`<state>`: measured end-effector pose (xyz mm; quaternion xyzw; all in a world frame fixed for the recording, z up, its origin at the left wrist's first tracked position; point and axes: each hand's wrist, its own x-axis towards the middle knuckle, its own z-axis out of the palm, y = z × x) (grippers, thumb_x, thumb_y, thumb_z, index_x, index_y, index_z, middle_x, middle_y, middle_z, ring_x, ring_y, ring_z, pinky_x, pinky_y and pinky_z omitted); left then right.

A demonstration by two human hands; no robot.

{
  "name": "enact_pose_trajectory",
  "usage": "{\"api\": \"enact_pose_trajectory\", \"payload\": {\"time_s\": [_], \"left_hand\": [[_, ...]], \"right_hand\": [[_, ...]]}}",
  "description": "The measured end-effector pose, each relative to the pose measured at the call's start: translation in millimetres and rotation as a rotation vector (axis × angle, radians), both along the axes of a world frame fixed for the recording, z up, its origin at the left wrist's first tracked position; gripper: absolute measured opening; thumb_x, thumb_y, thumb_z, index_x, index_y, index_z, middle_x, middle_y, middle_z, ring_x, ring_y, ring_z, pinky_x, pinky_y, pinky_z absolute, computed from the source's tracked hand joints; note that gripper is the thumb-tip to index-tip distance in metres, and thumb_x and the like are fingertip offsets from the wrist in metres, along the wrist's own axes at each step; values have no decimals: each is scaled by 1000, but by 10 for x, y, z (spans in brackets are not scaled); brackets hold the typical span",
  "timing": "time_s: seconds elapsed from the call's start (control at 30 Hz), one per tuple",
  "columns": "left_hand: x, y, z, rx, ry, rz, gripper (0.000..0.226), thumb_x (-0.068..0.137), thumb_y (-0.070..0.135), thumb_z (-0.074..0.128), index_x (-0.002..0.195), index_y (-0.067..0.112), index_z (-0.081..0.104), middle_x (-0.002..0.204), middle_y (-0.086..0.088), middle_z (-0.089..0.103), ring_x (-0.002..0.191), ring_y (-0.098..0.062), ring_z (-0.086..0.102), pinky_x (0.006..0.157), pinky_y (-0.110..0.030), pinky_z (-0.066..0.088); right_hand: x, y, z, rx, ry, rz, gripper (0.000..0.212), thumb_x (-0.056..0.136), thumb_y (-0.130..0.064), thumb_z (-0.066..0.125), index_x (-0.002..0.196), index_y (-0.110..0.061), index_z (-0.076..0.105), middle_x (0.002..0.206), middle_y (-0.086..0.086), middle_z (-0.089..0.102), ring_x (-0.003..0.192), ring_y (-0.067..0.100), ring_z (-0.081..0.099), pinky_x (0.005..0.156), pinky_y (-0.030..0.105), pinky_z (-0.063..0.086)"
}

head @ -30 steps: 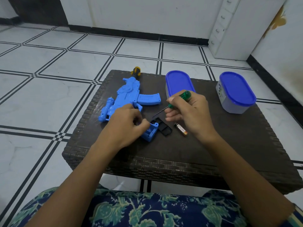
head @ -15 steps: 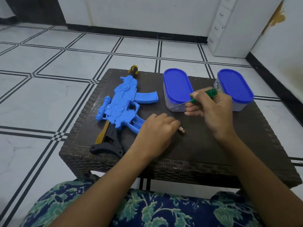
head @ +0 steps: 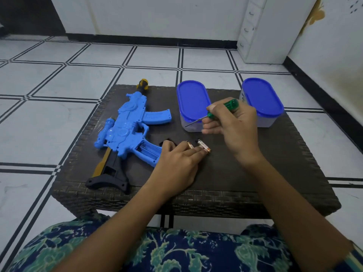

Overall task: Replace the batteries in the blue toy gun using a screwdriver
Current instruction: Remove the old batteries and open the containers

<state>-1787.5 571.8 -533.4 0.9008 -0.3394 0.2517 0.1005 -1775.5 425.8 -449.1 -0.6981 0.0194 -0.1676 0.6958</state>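
The blue toy gun with a black stock lies on the left of the dark woven table, its battery bay open toward me. My left hand rests flat to the right of the grip, fingertips on two small batteries lying side by side. The black battery cover peeks out just beyond my thumb. My right hand is raised above the table, shut on a green-handled screwdriver whose tip points left.
Two containers with blue lids stand at the back, one in the middle and one at the right. A yellow and black tool handle lies at the far edge behind the gun. Tiled floor surrounds the low table.
My left hand left the gun's grip and moved right onto the batteries; a second battery now lies beside the first. My right hand lifted the screwdriver up and right.
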Motion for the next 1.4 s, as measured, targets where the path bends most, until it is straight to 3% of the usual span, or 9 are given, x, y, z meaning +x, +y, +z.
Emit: {"api": "enact_pose_trajectory", "payload": {"time_s": [0.13,0.27,0.4,0.53,0.6,0.8,1.03,1.2,1.4], "left_hand": [[-19,53,115,-29,74,45,24,84,33,56,104,28,68,106,14,71,83,-15,54,70,-36,34],[-16,242,268,-98,120,109,24,82,43,55,94,28,68,94,13,72,85,-16,56,71,-37,36],[1,491,329,-151,158,205,28,81,47,54,95,26,68,92,13,70,89,-15,58,74,-35,33],[2,688,376,-150,279,334,38,81,52,53,109,29,65,114,15,65,107,-14,54,84,-38,31],[-17,787,401,-136,352,386,41,83,52,56,117,30,62,131,14,57,121,-14,48,92,-43,33],[-135,1009,492,-220,416,472,43,83,47,63,122,27,63,139,8,52,129,-18,45,99,-47,38],[-239,1103,513,-188,460,468,41,84,43,62,120,25,62,131,8,56,123,-18,50,92,-41,44],[-258,1146,500,-210,501,421,42,84,34,65,123,20,61,134,2,55,124,-20,48,97,-41,45],[-295,1363,391,-322,487,493,33,77,20,69,109,11,65,111,-5,63,106,-26,58,86,-28,40]], "right_hand": [[8,2,-2,-50,-13,4,13,90,-4,61,86,8,65,72,28,66,61,33,66,56,36,61],[25,-101,37,-270,68,115,7,83,0,66,85,-2,72,75,18,71,67,28,72,62,35,62],[-7,-326,45,-404,175,208,19,78,9,71,90,-5,73,86,9,73,74,23,74,69,35,62],[-63,-543,-49,-632,172,155,26,75,6,76,91,-14,73,89,-8,72,81,-1,68,72,11,55],[-88,-617,-136,-688,228,151,28,75,4,77,91,-18,71,92,-8,71,87,-3,65,75,9,50],[-77,-617,-385,-821,307,69,28,78,-3,77,95,-23,68,103,-2,69,99,11,63,84,21,45],[-97,-534,-421,-881,305,20,27,79,-6,77,104,-16,72,106,2,71,101,13,64,87,23,46],[-45,-492,-422,-998,321,45,23,80,-10,76,101,-19,72,103,2,73,93,11,65,88,27,52],[-69,-256,-286,-1132,282,7,33,83,-19,73,116,-21,67,115,0,69,107,17,61,93,40,52]]}}
